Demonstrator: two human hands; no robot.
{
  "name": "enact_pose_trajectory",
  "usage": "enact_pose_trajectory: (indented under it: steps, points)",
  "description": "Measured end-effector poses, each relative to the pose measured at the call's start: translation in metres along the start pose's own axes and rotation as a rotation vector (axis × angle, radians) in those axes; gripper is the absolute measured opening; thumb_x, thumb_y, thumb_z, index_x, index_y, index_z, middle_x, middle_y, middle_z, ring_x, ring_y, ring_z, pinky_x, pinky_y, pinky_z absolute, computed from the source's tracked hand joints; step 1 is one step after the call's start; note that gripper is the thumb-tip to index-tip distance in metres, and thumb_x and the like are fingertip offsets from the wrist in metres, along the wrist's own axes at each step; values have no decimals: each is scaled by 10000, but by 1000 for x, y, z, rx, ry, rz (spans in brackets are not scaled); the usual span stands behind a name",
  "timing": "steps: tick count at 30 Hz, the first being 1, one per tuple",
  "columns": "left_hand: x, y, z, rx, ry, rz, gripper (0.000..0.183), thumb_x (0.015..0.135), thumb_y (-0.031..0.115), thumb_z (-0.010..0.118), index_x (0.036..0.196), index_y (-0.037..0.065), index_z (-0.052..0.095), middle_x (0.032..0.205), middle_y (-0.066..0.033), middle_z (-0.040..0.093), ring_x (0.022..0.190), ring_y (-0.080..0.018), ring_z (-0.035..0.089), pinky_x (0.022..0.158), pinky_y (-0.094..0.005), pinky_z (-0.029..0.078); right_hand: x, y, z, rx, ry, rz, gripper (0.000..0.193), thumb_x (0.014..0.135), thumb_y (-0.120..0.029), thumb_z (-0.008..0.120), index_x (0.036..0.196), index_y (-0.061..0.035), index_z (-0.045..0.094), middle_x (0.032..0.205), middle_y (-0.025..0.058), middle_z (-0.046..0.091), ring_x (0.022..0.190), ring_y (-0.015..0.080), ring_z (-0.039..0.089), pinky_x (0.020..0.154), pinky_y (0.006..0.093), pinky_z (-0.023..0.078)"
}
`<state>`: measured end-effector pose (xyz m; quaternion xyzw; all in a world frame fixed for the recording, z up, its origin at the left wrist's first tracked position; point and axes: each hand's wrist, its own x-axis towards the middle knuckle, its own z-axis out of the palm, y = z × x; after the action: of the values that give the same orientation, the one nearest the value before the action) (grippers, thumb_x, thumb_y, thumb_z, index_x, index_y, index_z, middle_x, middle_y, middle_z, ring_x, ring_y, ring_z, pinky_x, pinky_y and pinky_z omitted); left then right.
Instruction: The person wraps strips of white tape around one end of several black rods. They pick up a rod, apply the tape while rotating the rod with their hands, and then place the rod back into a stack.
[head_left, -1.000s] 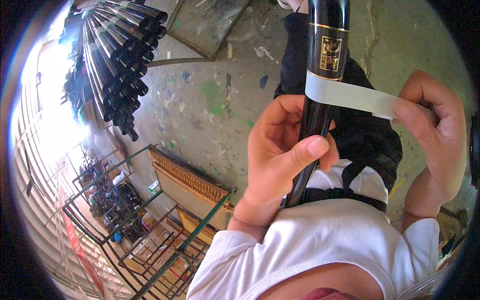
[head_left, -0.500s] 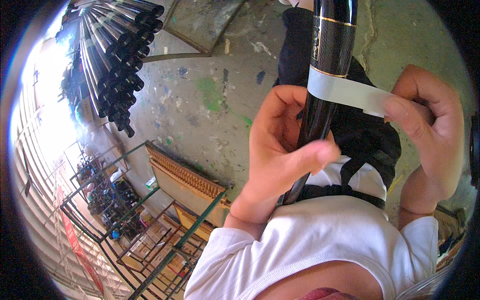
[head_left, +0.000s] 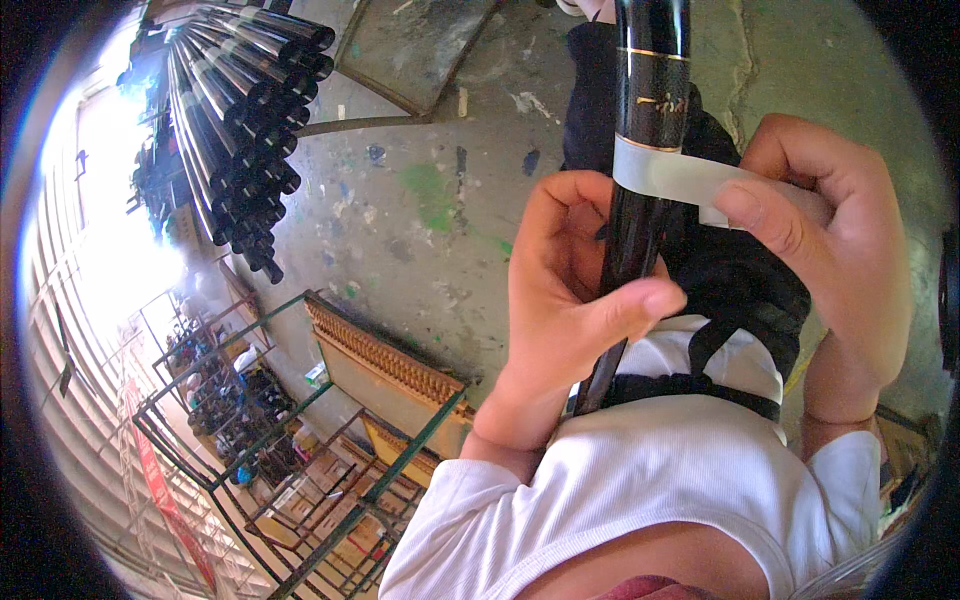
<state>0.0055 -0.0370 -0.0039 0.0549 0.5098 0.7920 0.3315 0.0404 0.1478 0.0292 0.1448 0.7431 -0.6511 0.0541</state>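
Note:
A glossy black pole point(head_left: 638, 225) with thin gold rings and gold lettering, like a fishing rod section, runs upright through the middle of the view. My left hand point(head_left: 570, 285) curls round its lower part, the fingers partly hidden behind it and the thumb laid out across the front. Just below the lower gold ring, a whitish translucent strip of tape point(head_left: 675, 178) lies against the pole and stretches off to the right. Its other end is pinched between thumb and fingers of my right hand point(head_left: 830, 225); whether a roll sits inside that hand is hidden.
Many similar black tubes point(head_left: 250, 130) lie stacked at the upper left. A green metal frame rack point(head_left: 390, 470) and a board with a beaded golden edge point(head_left: 385, 345) stand at lower left. A flat framed panel point(head_left: 410, 50) rests on the paint-spotted floor point(head_left: 400, 240).
My right hand has moved left, nearer the pole, and the span of tape between them is shorter. The pole has turned, with its gold lettering now facing up more fully.

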Motion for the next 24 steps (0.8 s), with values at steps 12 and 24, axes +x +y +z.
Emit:
enact_pose_trajectory:
  steps: [12,24]
  points:
    - [-16,0,6,209,42,34,498,788,301,678,1089,2,417,940,-64,541,785,-101,514,690,-208,423,16,19,13,314,-112,-36,408,724,-313,703,952,22,656,630,4,600,455,3,400,400,159,265]
    - [-19,-11,8,293,72,237,609,730,220,738,1155,-6,364,1053,-113,529,970,-163,538,801,-266,430,6,25,22,371,-29,-108,506,684,-336,742,965,68,628,945,156,643,805,157,612,664,243,480]
